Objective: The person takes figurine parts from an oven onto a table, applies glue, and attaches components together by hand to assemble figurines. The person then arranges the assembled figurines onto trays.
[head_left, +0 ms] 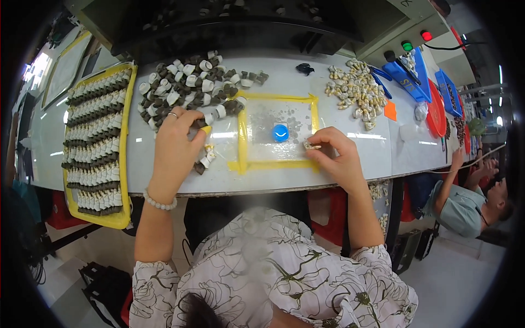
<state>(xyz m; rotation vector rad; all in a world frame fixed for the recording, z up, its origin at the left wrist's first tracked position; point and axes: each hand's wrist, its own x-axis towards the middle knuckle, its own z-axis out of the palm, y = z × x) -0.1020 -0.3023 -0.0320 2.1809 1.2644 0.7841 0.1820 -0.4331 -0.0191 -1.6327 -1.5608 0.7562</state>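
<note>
My left hand (178,143) rests at the lower edge of a heap of small dark-and-white cylindrical parts (188,87), fingers curled over one or two of them; a yellow cot covers one fingertip. My right hand (336,156) pinches a small metal piece (310,145) at the right edge of a square marked with yellow tape (277,131). A blue round cap (280,133) sits inside that square. A few loose parts (203,161) lie below my left hand.
A yellow tray (98,145) with rows of finished parts lies on the left. A pile of pale metal pieces (358,90) sits at the back right, beside blue bins (407,74) and a red dish (436,112). Another person (465,199) sits at the right.
</note>
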